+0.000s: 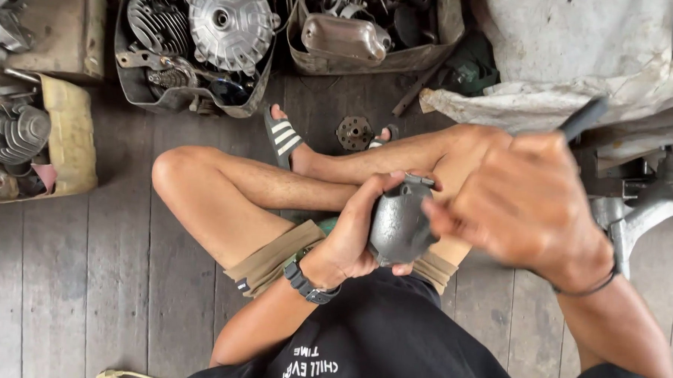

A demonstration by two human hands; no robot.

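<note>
Grey metal casing point(399, 227): held over the lap above the crossed legs, left hand point(357, 234) wrapped around its left side, fingers point(381, 189) curled tight over the top. Right hand point(526, 203) blurred, just right of the casing, closed around a dark tool handle point(583, 118). Plank floor point(65, 276) below.

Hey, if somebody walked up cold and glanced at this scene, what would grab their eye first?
First the two hands at centre: the left hand grips a rounded grey metal engine casing over the lap, while the right hand, blurred, holds a dark tool handle just right of it. Next, the finned silver hub in a dark tub of engine parts, at the top left on the plank floor.
</note>
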